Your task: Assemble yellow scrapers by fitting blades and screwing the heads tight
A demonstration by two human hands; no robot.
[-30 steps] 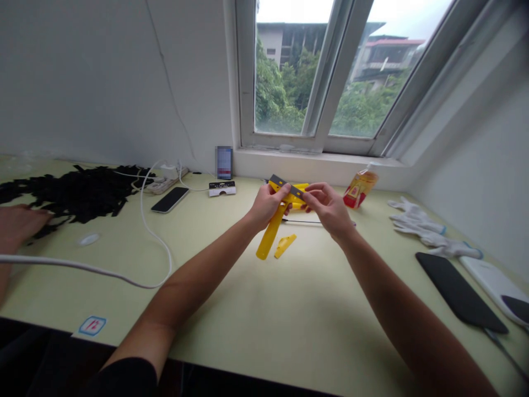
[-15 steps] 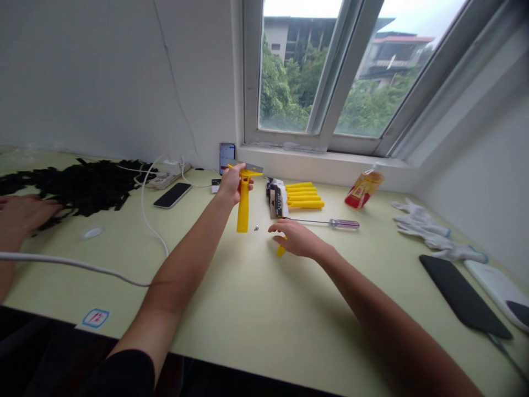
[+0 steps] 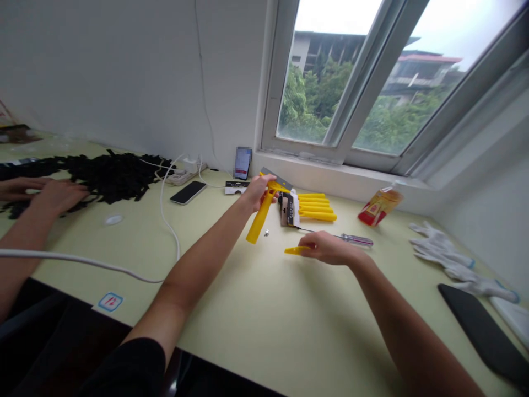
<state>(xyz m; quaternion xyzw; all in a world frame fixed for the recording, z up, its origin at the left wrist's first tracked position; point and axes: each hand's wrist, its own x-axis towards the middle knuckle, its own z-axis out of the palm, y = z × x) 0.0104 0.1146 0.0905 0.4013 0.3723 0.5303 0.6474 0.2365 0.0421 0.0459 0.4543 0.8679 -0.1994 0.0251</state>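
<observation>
My left hand is closed around the head of a yellow-handled scraper. Its grey blade points away from me, and the handle slants down toward the table. My right hand pinches a small flat yellow plastic piece just above the tabletop. Between the two hands lie a few tiny metal screws. A screwdriver with a clear purple handle rests behind my right hand, which covers part of its shaft. Several more yellow scrapers lie side by side beyond, their heads partly hidden by black packaging.
To the left, another person's hands touch a heap of black strips. A white cable crosses the table near a phone and a power strip. A bottle, white gloves and a black pad are at right.
The camera view has shifted left. The scraper in my left hand has tilted, its handle end swinging left. My right hand has lifted the small yellow piece, now more visible in its fingers.
</observation>
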